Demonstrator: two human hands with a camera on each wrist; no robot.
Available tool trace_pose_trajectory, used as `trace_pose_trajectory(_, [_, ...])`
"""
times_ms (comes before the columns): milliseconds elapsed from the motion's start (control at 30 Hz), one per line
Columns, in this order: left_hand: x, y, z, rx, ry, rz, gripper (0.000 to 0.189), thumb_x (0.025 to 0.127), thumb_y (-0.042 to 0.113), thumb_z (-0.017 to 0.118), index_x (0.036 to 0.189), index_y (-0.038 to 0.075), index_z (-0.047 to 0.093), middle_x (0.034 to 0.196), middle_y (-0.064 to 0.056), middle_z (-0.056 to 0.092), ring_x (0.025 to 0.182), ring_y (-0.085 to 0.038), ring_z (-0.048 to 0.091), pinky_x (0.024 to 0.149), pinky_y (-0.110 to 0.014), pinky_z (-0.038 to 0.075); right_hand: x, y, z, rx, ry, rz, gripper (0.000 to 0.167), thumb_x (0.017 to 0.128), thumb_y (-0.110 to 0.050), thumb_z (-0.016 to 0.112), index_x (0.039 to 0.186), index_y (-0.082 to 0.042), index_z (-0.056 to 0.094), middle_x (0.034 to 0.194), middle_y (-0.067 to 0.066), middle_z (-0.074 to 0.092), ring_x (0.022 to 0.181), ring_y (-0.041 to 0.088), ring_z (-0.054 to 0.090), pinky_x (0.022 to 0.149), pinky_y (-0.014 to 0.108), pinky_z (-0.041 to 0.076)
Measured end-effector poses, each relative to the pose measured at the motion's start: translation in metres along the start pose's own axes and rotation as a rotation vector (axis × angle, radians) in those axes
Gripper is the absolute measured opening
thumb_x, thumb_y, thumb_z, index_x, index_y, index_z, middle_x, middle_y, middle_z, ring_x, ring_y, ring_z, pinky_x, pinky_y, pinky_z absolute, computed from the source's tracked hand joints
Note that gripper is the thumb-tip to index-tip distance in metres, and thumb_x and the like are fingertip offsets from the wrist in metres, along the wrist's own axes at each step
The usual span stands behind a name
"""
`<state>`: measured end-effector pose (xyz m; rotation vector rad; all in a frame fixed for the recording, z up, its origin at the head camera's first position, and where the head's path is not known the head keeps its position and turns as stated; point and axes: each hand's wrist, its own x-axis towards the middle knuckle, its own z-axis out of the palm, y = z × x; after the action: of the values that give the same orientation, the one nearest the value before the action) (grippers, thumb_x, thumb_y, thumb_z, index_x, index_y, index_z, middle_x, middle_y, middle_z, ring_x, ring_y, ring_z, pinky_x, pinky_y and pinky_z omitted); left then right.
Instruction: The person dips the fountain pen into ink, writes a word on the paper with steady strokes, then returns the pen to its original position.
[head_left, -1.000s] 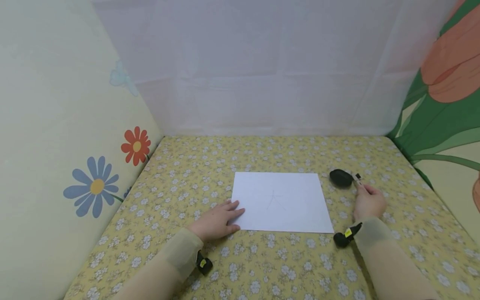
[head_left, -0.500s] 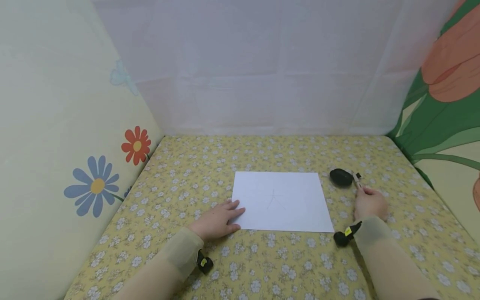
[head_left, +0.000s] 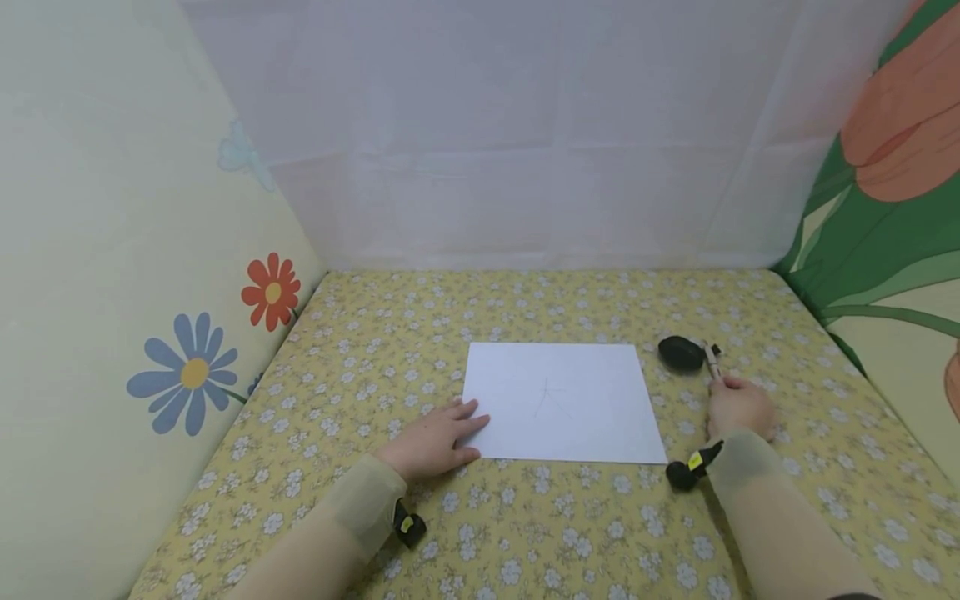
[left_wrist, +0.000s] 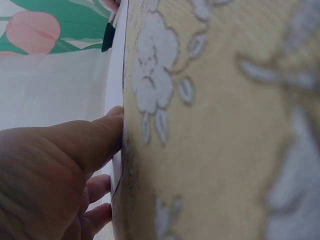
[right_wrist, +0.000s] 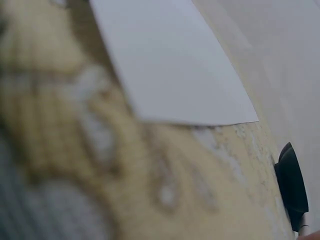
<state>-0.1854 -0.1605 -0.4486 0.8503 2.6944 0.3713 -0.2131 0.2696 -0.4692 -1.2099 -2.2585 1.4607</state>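
A white sheet of paper (head_left: 592, 417) lies on the flowered cloth, with faint thin strokes drawn near its middle. My left hand (head_left: 433, 438) rests on the sheet's left edge with fingers spread. The left wrist view shows its thumb (left_wrist: 100, 142) at the paper's edge. Right of the sheet, my right hand (head_left: 741, 408) pinches a slim pale stick (head_left: 712, 363). The stick's far end is at a black oval object (head_left: 681, 354); whether they touch or are joined, I cannot tell. This dark object (right_wrist: 291, 184) appears at the right wrist view's lower right, beside a fingertip.
A yellow flowered cloth (head_left: 390, 333) covers the table. White fabric (head_left: 525, 167) hangs behind it, and printed flower panels stand at left (head_left: 97, 250) and right (head_left: 900, 250). Each wrist wears a small black camera, the left one (head_left: 409, 528) and the right one (head_left: 682, 475).
The pale stick has turned to stand more nearly straight away from me, and my right hand has shifted slightly. My left hand, the paper and the black oval object keep their places.
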Motion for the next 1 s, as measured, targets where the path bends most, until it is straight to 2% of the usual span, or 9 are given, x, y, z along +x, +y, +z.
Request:
trace_pose_trajectory(133, [0.0001,-0.0006,0.001,0.007,-0.003,-0.005,0.059,0.098,0.044,0.052,0.15,0.022,0.036,0.159,-0.004,0.021,0.145,-0.029,0.017,0.114,-0.051,0.022,0.0003,0.0008,-0.0003,-0.005,-0.002,-0.001,0.04,0.098,-0.031,0.054,0.134,-0.015,0.059,0.124,0.013,0.061,0.073,0.017,0.053,0.062,0.035,0.042])
trace_pose_trajectory(367, [0.0006,-0.0006,0.0019,0.015,0.002,0.002,0.059,0.098,0.044,0.053,0.15,0.022,0.036,0.158,-0.005,0.022,0.145,-0.03,0.018,0.114,-0.051,0.022,-0.0003,0.0003,-0.002,0.019,-0.028,0.019,0.043,0.097,-0.032,0.054,0.137,-0.015,0.056,0.126,0.013,0.058,0.077,0.019,0.052,0.06,0.033,0.043])
trace_pose_trajectory(533, [0.0,0.0005,0.001,0.009,0.003,0.005,0.059,0.098,0.043,0.053,0.15,0.02,0.037,0.158,-0.006,0.023,0.145,-0.031,0.018,0.114,-0.052,0.023,-0.0021,0.0006,-0.003,0.043,-0.048,0.037,0.047,0.096,-0.034,0.055,0.14,-0.017,0.053,0.129,0.011,0.057,0.077,0.018,0.054,0.054,0.032,0.046])
trace_pose_trajectory(633, [-0.0002,0.0009,0.0003,0.01,-0.001,0.002,0.059,0.098,0.044,0.053,0.15,0.021,0.037,0.158,-0.006,0.023,0.145,-0.031,0.018,0.114,-0.052,0.022,-0.0036,0.0008,-0.0032,0.059,-0.047,0.031,0.05,0.095,-0.036,0.056,0.141,-0.017,0.052,0.135,0.013,0.052,0.099,0.024,0.053,0.067,0.035,0.047])
trace_pose_trajectory(700, [0.0,0.0009,-0.0001,0.013,-0.003,0.0,0.059,0.098,0.044,0.053,0.15,0.021,0.036,0.158,-0.005,0.022,0.145,-0.03,0.018,0.114,-0.052,0.022,-0.0036,0.0011,-0.0029,0.07,-0.042,0.023,0.051,0.094,-0.037,0.057,0.141,-0.016,0.052,0.139,0.014,0.049,0.117,0.03,0.044,0.081,0.041,0.044])
trace_pose_trajectory(767, [0.0005,0.0002,-0.0002,0.015,-0.002,-0.001,0.059,0.098,0.044,0.053,0.15,0.021,0.036,0.158,-0.005,0.022,0.145,-0.031,0.018,0.114,-0.052,0.022,-0.0031,0.0014,-0.0027,0.076,-0.042,0.016,0.052,0.093,-0.038,0.058,0.141,-0.016,0.052,0.143,0.015,0.043,0.129,0.035,0.031,0.094,0.047,0.037])
trace_pose_trajectory(800, [0.0007,0.0,-0.0004,0.015,-0.001,-0.001,0.059,0.098,0.044,0.053,0.15,0.021,0.037,0.158,-0.005,0.022,0.145,-0.031,0.019,0.114,-0.052,0.022,-0.0026,0.0018,-0.0028,0.078,-0.046,0.012,0.053,0.093,-0.038,0.058,0.141,-0.016,0.052,0.144,0.016,0.041,0.132,0.036,0.026,0.098,0.051,0.033])
trace_pose_trajectory(900, [0.0019,-0.0011,0.0001,0.017,-0.003,-0.005,0.059,0.098,0.044,0.053,0.15,0.022,0.036,0.158,-0.005,0.022,0.145,-0.03,0.018,0.114,-0.052,0.022,-0.0016,0.0035,-0.0034,0.073,-0.06,0.001,0.055,0.092,-0.041,0.058,0.141,-0.016,0.052,0.145,0.017,0.039,0.134,0.038,0.023,0.103,0.056,0.026])
trace_pose_trajectory(1000, [0.003,-0.001,0.001,0.016,0.0,-0.003,0.059,0.098,0.044,0.053,0.15,0.021,0.037,0.158,-0.005,0.022,0.144,-0.031,0.019,0.114,-0.052,0.022,-0.0018,0.0049,-0.0053,0.069,-0.077,-0.008,0.058,0.092,-0.044,0.058,0.142,-0.016,0.05,0.145,0.016,0.041,0.132,0.038,0.026,0.1,0.055,0.03])
